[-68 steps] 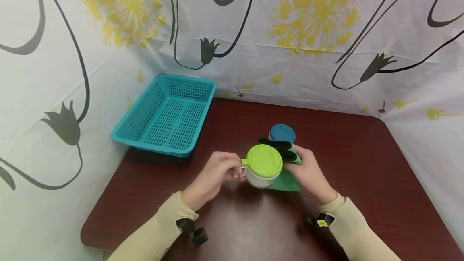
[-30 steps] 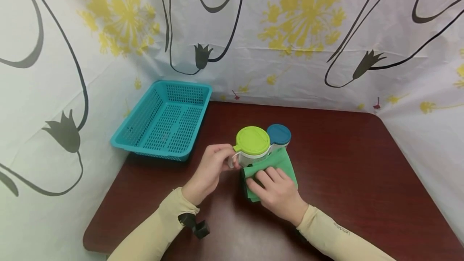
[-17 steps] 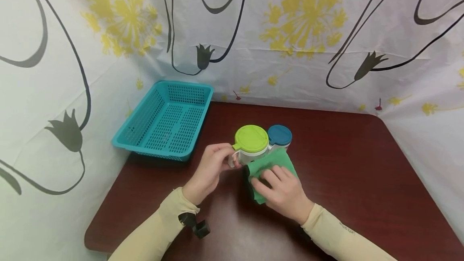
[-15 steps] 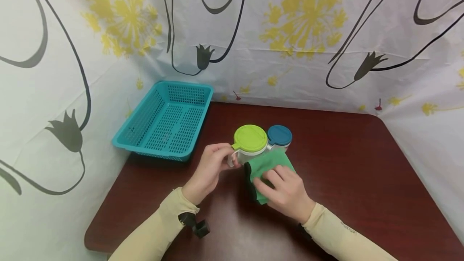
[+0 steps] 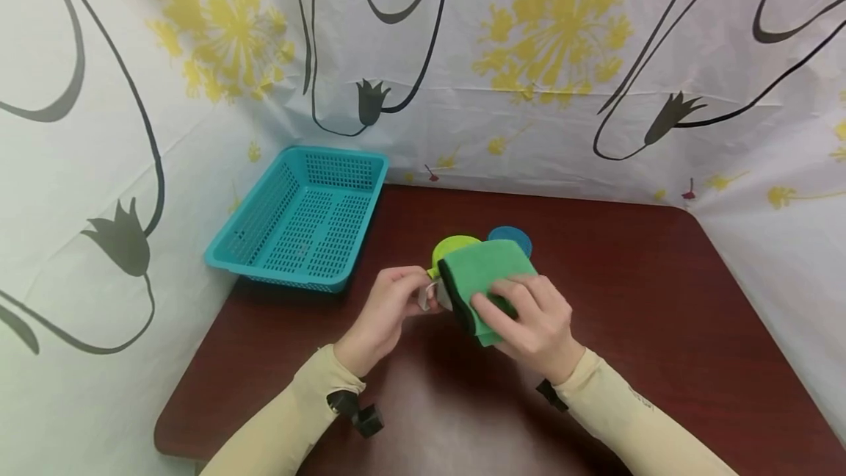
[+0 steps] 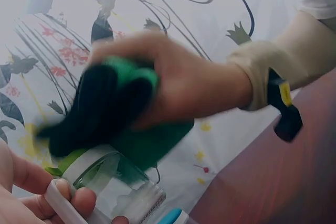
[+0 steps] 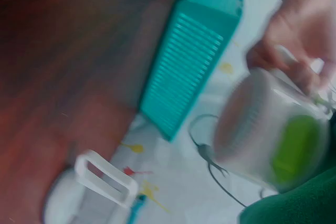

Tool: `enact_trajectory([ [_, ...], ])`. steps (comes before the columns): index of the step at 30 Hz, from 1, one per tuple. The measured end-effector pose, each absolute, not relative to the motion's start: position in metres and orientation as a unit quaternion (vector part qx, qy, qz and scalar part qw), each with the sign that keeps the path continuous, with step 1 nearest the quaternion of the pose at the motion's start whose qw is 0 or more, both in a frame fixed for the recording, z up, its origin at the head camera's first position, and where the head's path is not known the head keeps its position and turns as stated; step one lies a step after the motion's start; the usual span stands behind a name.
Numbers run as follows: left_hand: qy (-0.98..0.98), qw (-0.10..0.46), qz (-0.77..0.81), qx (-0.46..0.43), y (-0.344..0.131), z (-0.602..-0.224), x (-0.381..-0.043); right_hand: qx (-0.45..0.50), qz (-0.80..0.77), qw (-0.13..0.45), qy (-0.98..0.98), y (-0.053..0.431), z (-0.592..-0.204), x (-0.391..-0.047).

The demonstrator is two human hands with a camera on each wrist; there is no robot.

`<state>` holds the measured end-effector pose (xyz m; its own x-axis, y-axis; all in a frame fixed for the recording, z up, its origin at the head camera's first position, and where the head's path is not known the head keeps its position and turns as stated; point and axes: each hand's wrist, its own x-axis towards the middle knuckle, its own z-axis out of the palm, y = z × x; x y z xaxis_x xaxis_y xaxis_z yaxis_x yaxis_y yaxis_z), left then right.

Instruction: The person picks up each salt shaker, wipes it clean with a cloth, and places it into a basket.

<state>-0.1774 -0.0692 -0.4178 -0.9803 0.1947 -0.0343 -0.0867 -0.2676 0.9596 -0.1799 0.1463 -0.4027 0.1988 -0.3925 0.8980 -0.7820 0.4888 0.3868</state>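
Note:
My left hand (image 5: pixel 386 307) holds the white handle of a clear jar (image 6: pixel 123 187) with a lime-green lid (image 5: pixel 454 244). The right wrist view shows the jar's underside, off the table. A folded green cloth (image 5: pixel 485 263) with black edging is gripped by my right hand (image 5: pixel 535 318). In the head view the cloth covers part of the lid and most of the jar. The left wrist view has the cloth (image 6: pixel 157 145) blurred against the jar's lid and side. Just behind stands a second jar with a blue lid (image 5: pixel 512 236) and a white handle (image 7: pixel 107 179).
A turquoise perforated basket (image 5: pixel 297 241) sits at the table's back left, with nothing seen in it. The dark red-brown table (image 5: pixel 634 285) reaches a flower-patterned curtain (image 5: pixel 423 116) behind and on both sides.
The cloth has gone from behind the jar to its near side, then up over the lid with my right hand. The jar has shifted away from me; my left hand keeps its handle.

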Motion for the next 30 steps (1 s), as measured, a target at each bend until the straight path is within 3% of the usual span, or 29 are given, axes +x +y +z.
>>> enact_trajectory([
  [5, 0.598, 0.094, 0.795, 0.039, -0.068, -0.418, -0.175, 0.499, 0.157, 0.556, -0.647, 0.148, -0.417, -0.179],
  [15, 0.584, 0.104, 0.804, 0.038, -0.071, -0.414, -0.175, 0.537, 0.143, 0.553, -0.620, 0.151, -0.431, -0.180],
  [24, 0.593, 0.062, 0.800, 0.066, -0.075, -0.403, -0.176, 0.563, 0.106, 0.462, -0.677, 0.163, -0.463, -0.176],
  [30, 0.584, 0.060, 0.807, 0.057, -0.075, -0.401, -0.177, 0.559, 0.108, 0.470, -0.674, 0.167, -0.465, -0.179],
])
